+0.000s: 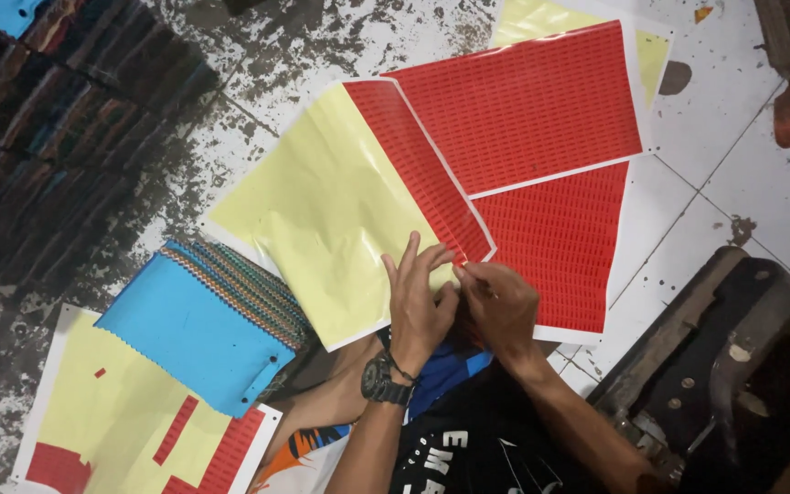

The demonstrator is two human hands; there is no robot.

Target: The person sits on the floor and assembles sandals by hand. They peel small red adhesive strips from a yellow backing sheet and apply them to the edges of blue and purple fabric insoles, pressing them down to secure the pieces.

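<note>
Sticker sheet (358,201) looks thin, light and floppy (backing glossy, likely slippery); left hand (418,297) presses flat, right hand (500,302) pinches a red sticker.

— What did the worker have on?
— A black short-sleeved shirt with white lettering and blue and orange patches.
— Anything at the wrists?
— A dark wristwatch and a thin dark cord sat above the left hand (418,306); the right hand (503,306) was bare.
</note>
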